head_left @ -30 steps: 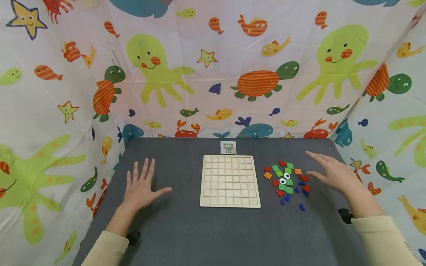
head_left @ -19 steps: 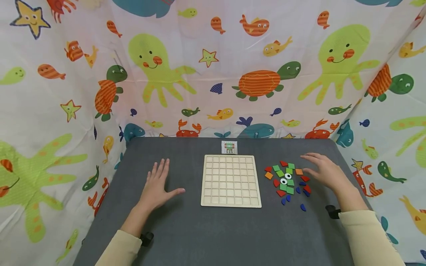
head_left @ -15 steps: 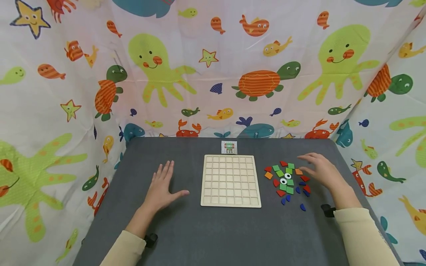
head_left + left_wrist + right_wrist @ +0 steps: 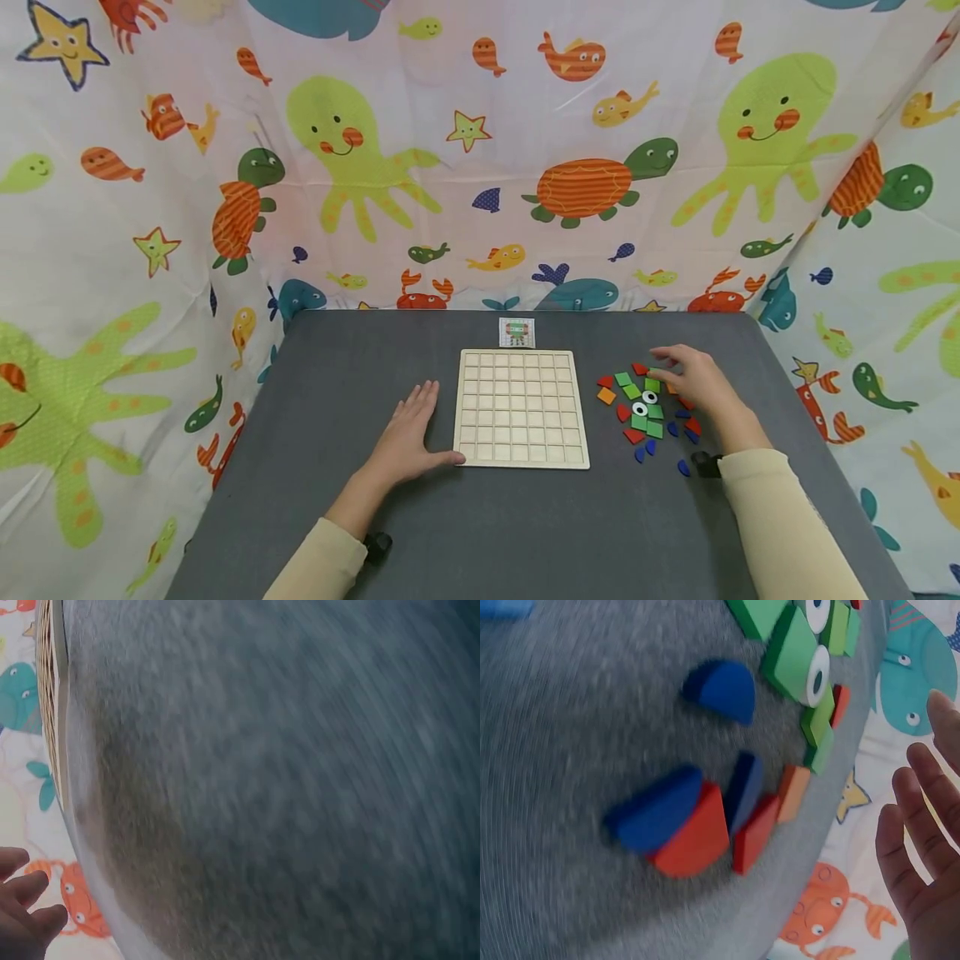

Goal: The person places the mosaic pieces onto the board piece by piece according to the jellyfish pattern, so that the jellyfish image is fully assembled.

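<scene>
In the head view my left hand is at the left side of the wooden grid board, its thumb at the board's lower left corner; whether it touches I cannot tell. Its fingers are extended and hold nothing. My right hand hovers over the far right part of a scatter of small coloured pieces, with green squares, red pieces and white rings. In the right wrist view its fingers are loosely bent and apart from the blue half-round pieces and the orange square.
A small printed card with a coloured figure lies just behind the board. The grey table ends at a curtain with sea animals, which hangs at the back and both sides.
My left hand has moved right, from beside the table's left part to the board's edge. My right hand has moved left over the coloured pieces. Board and pieces stay in place.
</scene>
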Tool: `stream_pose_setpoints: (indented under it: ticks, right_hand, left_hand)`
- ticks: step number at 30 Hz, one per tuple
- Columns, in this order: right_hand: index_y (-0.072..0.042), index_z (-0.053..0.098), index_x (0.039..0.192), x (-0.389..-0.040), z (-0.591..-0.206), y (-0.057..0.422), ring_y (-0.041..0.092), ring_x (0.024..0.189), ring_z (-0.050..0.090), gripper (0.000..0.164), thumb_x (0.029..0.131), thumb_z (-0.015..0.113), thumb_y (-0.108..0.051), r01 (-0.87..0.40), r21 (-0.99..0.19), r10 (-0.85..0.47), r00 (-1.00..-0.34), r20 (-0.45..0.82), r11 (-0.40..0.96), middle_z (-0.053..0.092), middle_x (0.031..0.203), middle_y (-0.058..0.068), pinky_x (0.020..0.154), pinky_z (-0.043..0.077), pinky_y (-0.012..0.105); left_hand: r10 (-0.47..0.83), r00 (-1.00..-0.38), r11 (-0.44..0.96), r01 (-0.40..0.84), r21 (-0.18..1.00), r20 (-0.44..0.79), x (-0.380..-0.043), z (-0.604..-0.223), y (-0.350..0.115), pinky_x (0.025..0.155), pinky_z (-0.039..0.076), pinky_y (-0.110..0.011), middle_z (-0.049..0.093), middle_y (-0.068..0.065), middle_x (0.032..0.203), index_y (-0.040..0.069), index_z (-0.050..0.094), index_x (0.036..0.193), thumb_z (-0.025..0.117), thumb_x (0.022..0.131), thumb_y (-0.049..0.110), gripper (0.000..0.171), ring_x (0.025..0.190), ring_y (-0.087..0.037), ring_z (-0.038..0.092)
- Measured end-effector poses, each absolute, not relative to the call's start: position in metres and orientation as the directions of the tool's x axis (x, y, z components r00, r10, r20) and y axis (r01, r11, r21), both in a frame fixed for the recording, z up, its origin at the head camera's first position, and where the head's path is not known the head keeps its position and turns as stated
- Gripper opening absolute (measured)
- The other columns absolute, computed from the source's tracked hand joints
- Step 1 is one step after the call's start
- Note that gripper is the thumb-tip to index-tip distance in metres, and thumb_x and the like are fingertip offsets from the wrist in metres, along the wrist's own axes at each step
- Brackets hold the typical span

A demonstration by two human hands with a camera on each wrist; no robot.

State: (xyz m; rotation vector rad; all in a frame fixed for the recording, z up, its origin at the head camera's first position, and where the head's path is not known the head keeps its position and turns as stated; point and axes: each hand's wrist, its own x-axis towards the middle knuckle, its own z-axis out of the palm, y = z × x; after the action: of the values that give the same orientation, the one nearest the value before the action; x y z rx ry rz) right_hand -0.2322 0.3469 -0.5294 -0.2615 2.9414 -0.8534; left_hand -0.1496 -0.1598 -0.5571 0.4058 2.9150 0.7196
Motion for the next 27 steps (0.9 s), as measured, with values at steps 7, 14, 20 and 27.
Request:
stream_pose_setpoints:
  ticks: [7,14,20,27]
  right_hand:
    - [-0.002,0.063,0.135,-0.241,-0.545,0.339,0.039,0.107,0.059,0.044,0.095,0.072,-0.020,-0.122,-0.546,-0.172,-0.984,-0.040,0.829,0.064,0.123,0.024,0.087,0.052,0.056]
    - [0.000,0.063,0.134,-0.254,-0.556,0.336,0.045,0.117,0.056,0.043,0.095,0.071,-0.016,-0.121,-0.540,-0.184,-0.981,-0.065,0.833,0.062,0.129,0.027,0.099,0.046,0.064]
    - [0.001,0.064,0.133,-0.262,-0.564,0.335,0.049,0.125,0.051,0.042,0.095,0.070,-0.016,-0.124,-0.525,-0.207,-0.973,-0.102,0.842,0.059,0.133,0.029,0.103,0.041,0.065]
    - [0.000,0.067,0.129,-0.267,-0.566,0.337,0.049,0.121,0.053,0.036,0.096,0.069,-0.016,-0.111,-0.510,-0.198,-0.973,-0.118,0.853,0.060,0.129,0.029,0.101,0.043,0.064]
  left_hand:
    - [0.342,-0.936,0.845,0.267,0.464,-0.083,-0.150,-0.569,-0.145,0.124,0.018,-0.054,0.015,-0.009,0.170,0.011,0.008,0.164,0.086,0.062,0.068,0.140,0.157,-0.030,0.013]
    - [0.351,-0.924,0.856,0.253,0.451,-0.148,-0.152,-0.578,-0.136,0.125,0.018,-0.052,0.012,-0.011,0.170,0.008,0.005,0.163,0.090,0.061,0.064,0.144,0.157,-0.030,0.010]
    - [0.361,-0.918,0.857,0.258,0.447,-0.163,-0.155,-0.579,-0.135,0.124,0.019,-0.053,0.015,-0.012,0.169,0.005,0.014,0.162,0.089,0.066,0.061,0.135,0.157,-0.032,0.010]
    - [0.363,-0.909,0.859,0.241,0.451,-0.206,-0.157,-0.582,-0.133,0.125,0.014,-0.055,0.012,-0.013,0.170,0.004,0.014,0.162,0.087,0.068,0.062,0.133,0.158,-0.032,0.006]
